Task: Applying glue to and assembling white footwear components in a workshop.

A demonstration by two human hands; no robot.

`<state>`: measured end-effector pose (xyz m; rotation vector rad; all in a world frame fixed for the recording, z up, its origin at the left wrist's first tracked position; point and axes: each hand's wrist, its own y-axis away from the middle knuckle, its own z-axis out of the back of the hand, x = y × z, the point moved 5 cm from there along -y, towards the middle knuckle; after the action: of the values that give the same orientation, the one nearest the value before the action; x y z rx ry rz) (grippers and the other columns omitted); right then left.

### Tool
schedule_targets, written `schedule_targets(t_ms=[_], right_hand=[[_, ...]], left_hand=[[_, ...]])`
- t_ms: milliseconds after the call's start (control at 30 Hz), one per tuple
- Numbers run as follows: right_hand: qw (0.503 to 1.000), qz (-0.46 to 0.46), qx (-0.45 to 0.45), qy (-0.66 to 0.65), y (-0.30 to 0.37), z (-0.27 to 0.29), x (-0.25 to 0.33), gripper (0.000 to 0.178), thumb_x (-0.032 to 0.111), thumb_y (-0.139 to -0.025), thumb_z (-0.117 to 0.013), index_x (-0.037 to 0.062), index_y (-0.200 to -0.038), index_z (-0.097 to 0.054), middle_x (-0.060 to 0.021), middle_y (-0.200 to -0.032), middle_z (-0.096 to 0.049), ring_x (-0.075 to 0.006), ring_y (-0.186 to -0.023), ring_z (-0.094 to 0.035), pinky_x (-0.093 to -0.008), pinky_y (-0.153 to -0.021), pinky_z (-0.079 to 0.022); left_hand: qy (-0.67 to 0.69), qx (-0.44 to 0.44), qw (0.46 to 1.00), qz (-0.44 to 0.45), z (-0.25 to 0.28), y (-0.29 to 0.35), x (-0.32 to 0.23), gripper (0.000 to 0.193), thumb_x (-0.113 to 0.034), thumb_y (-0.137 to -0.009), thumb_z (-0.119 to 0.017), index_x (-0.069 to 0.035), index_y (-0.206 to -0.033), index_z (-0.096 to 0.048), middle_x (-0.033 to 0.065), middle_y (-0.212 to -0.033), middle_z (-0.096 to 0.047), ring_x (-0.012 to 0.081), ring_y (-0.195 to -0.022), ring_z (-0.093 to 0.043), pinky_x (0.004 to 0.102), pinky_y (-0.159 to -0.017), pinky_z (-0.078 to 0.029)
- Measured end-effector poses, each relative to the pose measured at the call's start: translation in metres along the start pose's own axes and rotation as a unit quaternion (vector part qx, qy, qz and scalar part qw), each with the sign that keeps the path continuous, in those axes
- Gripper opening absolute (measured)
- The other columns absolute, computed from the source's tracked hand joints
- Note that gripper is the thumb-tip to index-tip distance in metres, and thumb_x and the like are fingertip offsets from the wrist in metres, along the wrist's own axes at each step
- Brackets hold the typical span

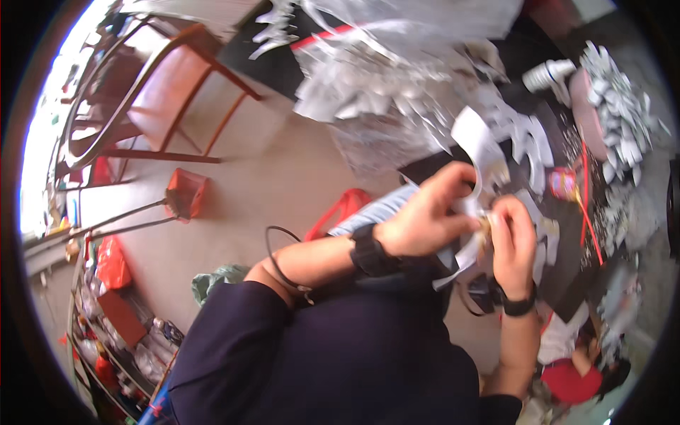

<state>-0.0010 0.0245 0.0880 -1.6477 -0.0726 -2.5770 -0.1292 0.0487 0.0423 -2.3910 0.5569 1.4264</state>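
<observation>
Both my hands are in front of my body at the table's near side, around a white curved strip (476, 138) of flat sheet material. My left hand (428, 212) pinches it with thumb and fingers, its upper end curling up past the fingers. My right hand (516, 241) meets it from the right, its fingertips closed on the strip's lower part beside a small yellowish bit (485, 225) too blurred to name. Similar white cut pieces (520, 134) with wavy edges lie on the dark table just beyond.
Clear plastic bags (397, 78) with white pieces cover the table's far side. To the right are a labelled tub (564, 184), red sticks (586, 205), a white bottle (549, 74) and heaped grey-white pieces (620, 106). A wooden chair (166, 92) and red dustpan (188, 195) stand left.
</observation>
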Motion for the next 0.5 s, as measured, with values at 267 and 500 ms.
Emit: schedule_targets(t_ms=[267, 500], right_hand=[[0.997, 0.069, -0.037, 0.015, -0.002, 0.005, 0.001, 0.009, 0.009, -0.083, -0.059, 0.0042, -0.089, -0.055, -0.0034, -0.083, -0.054, -0.0138, -0.075, -0.053, -0.0254, -0.068, -0.041], [0.91, 0.258, -0.04, 0.323, 0.0, -0.004, 0.029, 0.021, 0.004, -0.068, -0.067, 0.0057, -0.086, -0.057, -0.0046, -0.085, -0.055, -0.0222, -0.082, -0.055, -0.0349, -0.08, -0.036]], left_hand=[[0.07, -0.019, 0.994, 0.078, 0.002, 0.006, 0.008, 0.047, 0.006, -0.078, -0.06, 0.0, -0.116, -0.034, 0.0078, -0.101, -0.055, 0.0126, -0.093, -0.057, 0.0248, -0.077, -0.048], [0.005, -0.021, 0.999, 0.041, -0.001, 0.003, 0.004, 0.04, 0.008, -0.078, -0.058, 0.0, -0.111, -0.036, 0.0071, -0.092, -0.054, 0.0088, -0.082, -0.053, 0.0218, -0.069, -0.045]])
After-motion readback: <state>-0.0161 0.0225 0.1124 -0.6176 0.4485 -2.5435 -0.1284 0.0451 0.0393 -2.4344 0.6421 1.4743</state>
